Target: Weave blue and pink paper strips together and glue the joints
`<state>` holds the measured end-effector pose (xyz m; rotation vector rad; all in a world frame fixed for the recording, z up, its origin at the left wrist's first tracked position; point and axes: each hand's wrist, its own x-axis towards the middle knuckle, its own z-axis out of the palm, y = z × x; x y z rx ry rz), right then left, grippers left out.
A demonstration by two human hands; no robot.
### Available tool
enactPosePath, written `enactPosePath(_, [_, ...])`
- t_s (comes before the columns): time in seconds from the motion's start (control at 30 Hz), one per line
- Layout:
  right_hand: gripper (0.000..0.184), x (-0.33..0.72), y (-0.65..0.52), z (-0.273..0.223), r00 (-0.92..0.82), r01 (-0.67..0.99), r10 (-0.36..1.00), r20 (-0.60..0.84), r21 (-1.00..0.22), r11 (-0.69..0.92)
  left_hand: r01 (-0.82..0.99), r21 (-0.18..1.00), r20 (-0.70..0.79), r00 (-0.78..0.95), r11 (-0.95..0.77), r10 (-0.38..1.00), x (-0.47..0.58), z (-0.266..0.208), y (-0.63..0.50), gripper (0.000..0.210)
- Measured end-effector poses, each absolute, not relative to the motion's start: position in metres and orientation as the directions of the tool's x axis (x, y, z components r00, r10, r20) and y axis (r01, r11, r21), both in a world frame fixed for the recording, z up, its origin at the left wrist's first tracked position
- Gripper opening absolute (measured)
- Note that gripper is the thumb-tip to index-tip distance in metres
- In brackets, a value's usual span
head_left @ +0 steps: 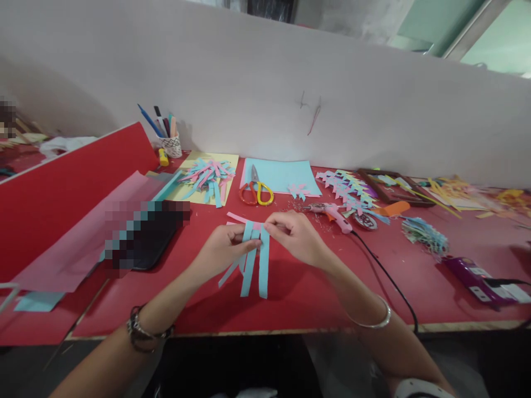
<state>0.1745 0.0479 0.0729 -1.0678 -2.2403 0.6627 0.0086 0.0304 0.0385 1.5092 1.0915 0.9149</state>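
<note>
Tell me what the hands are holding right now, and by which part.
Both hands hold a bundle of blue paper strips with a pink strip across it. The left hand and right hand pinch its top end; the strips hang loose below.

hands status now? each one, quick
Left hand: closed, grip on the blue paper strips.
Right hand: closed, pinching the same strips at the pink strip.

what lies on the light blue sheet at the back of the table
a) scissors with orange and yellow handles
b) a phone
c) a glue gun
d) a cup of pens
a: the scissors with one orange and one yellow handle rest on the near left corner of the light blue sheet, while the pink glue gun lies off it on the red table to the right.
</note>
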Motion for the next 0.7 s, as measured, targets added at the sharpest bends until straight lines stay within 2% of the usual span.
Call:
enactPosePath(0.17, [0.023, 0.174, 0.046, 0.073, -0.521, 0.535, 0.803, 0.288, -0.623, 0.571, 0.216, 0.974, 0.008, 0.297, -0.075, 0.955, 0.007, 0.04, 0.027, 0.028])
enactPosePath(0.43, [0.018, 0.169, 0.041, 0.071, -0.461, 0.402, 0.846, 0.266, -0.788, 0.467, 0.167, 0.985, -0.011, 0.303, -0.042, 0.953, 0.007, 0.041, 0.022, 0.026])
enactPosePath(0.6, [0.02, 0.165, 0.038, 0.073, -0.409, 0.402, 0.864, 0.295, -0.791, 0.46, 0.166, 0.986, -0.024, 0.285, -0.025, 0.958, 0.009, 0.039, 0.016, 0.027])
enactPosePath(0.7, [0.021, 0.163, 0.035, 0.074, -0.372, 0.384, 0.869, 0.325, -0.799, 0.463, 0.081, 0.996, -0.057, 0.305, 0.034, 0.951, 0.014, 0.039, 0.009, 0.03])
